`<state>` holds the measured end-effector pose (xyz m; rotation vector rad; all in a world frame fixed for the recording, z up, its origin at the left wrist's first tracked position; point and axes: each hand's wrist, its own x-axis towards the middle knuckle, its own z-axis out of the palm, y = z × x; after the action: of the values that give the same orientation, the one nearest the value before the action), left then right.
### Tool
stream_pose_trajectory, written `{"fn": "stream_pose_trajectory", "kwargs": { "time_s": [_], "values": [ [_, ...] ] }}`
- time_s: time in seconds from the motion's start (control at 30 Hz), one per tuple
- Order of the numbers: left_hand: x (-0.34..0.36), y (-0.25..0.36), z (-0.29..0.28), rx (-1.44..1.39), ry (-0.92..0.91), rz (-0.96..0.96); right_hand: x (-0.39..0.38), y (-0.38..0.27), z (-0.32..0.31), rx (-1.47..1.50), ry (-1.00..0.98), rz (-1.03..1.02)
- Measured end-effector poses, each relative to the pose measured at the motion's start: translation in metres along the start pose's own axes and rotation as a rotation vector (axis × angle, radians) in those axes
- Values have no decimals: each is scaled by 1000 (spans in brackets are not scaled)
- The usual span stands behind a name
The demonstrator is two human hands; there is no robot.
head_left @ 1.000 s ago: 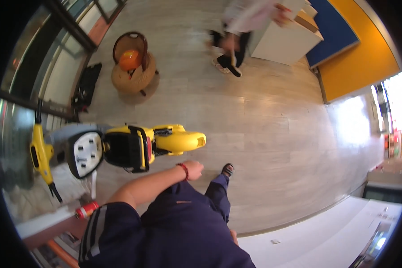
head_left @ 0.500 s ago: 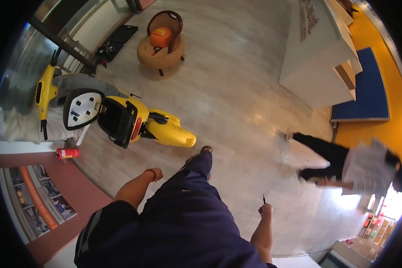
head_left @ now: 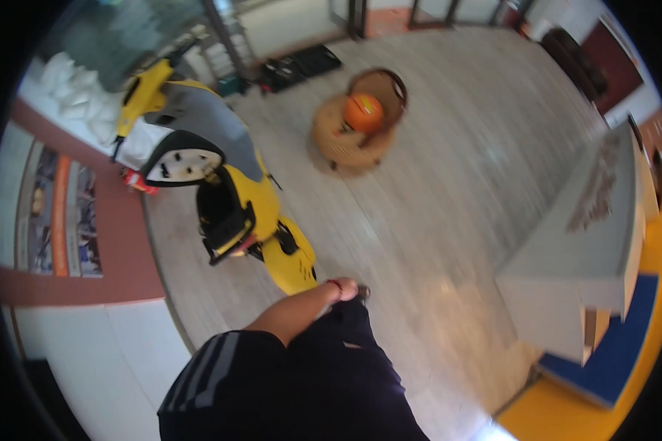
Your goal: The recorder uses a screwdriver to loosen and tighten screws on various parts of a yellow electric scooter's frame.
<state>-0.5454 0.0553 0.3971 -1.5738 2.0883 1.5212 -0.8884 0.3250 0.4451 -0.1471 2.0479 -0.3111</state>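
Note:
My left hand (head_left: 346, 289) is low at the middle, in front of my dark trousers, near the rear mudguard of a yellow scooter (head_left: 290, 264). Its fingers are too blurred and turned away to read. My right hand is out of view. The scooter's seat lid (head_left: 184, 164) stands flipped up with its pale underside showing, over an open black storage compartment (head_left: 215, 213). Its handlebar (head_left: 141, 95) is at the upper left.
A wicker chair (head_left: 346, 151) holds an orange helmet (head_left: 364, 112). A black case (head_left: 301, 67) lies by glass doors. A grey counter (head_left: 559, 250) with blue and yellow panels is right; a dark sofa (head_left: 570, 59) is behind. A red fire extinguisher (head_left: 136, 180) is left, by the wall.
My view has swung left, so the chair and counter sit lower and farther right. The other person has left view, as has my right hand, which held a small dark object.

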Motion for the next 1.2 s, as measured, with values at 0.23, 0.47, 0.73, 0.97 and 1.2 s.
{"fn": "stream_pose_trajectory", "kwargs": {
  "time_s": [0.23, 0.47, 0.73, 0.97, 1.2],
  "values": [
    [25, 31, -104, -182, 328, -75, 112, -131, -31, -66, -4, 71],
    [-67, -197, 43, 599, 519, -510, 222, -369, 5, -214, -162, -180],
    [-48, -63, 123, -891, 134, -879, 243, -596, 35, -524, -446, -384],
    [42, 26, -9, -688, 435, -815, 291, -670, 106, -1464, -362, -399],
    [99, -3, -129, -767, 513, -737, 190, -729, 186, -1583, -336, -991]
  ]
}}
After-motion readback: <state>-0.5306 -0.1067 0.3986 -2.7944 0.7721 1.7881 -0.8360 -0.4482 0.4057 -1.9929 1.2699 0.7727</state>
